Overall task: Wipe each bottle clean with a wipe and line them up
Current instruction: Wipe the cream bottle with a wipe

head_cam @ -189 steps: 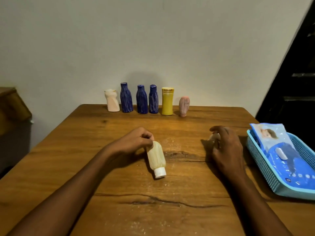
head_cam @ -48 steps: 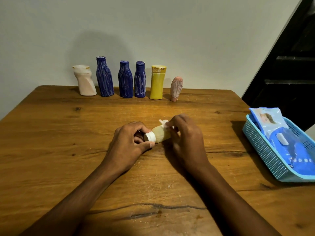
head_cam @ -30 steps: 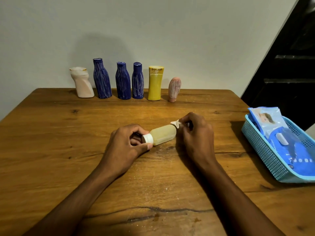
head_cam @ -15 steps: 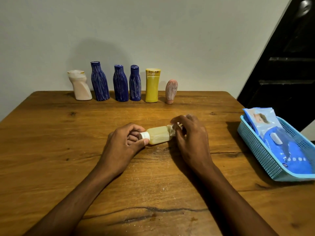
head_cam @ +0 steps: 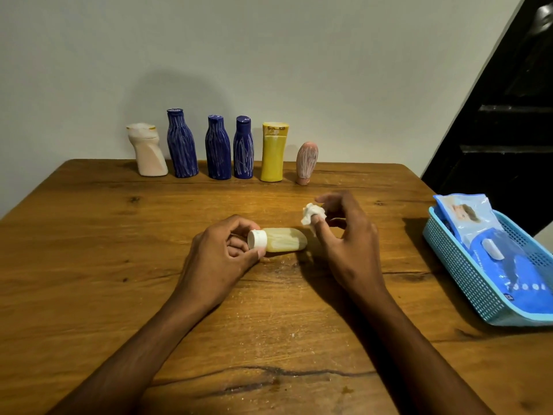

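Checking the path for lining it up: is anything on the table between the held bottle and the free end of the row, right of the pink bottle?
Nothing visible. The bottle lies in the left hand; bare table runs to the spot right of the pink bottle.

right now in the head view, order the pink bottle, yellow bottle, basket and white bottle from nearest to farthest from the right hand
From the right hand, which pinches the wipe:
1. Pink bottle, back row, straight beyond the hand.
2. Yellow bottle, back row, just left of the pink one.
3. Basket, at the table's right edge.
4. White bottle, left end of the row.
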